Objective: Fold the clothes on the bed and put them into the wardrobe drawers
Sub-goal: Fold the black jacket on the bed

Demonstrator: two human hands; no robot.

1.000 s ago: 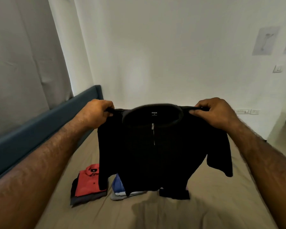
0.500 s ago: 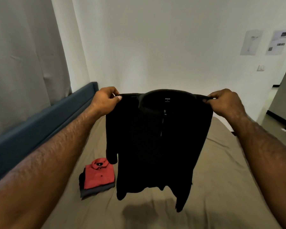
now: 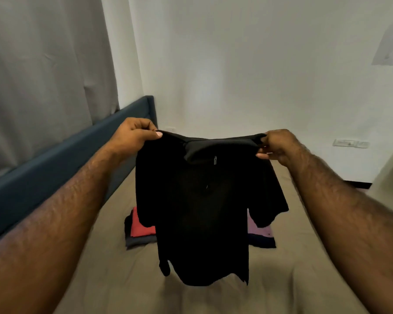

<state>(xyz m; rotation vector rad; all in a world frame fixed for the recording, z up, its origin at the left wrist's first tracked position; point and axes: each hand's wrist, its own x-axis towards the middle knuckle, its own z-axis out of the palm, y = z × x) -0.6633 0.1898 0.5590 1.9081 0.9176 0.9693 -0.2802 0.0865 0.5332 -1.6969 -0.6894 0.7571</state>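
Note:
A black zip-neck shirt (image 3: pixel 200 211) hangs in the air over the bed (image 3: pixel 293 279), held by its shoulders. My left hand (image 3: pixel 134 135) pinches the left shoulder and my right hand (image 3: pixel 276 145) pinches the right one. The collar sags between them and the hem dangles just above the brown sheet. Behind the shirt lie folded clothes: a red polo on a dark stack (image 3: pixel 138 230) to the left, and a purple piece on a dark one (image 3: pixel 260 234) to the right. The shirt hides whatever lies between these stacks.
A dark blue padded headboard (image 3: pixel 55 164) runs along the bed's left side, with a grey curtain (image 3: pixel 43 75) above it. A white wall (image 3: pixel 247 75) stands beyond the bed. Bare floor (image 3: pixel 390 175) shows at the right edge.
The shirt has dropped lower and swung. Its collar now sags forward, and one sleeve flares to the right. My hands have come down with it.

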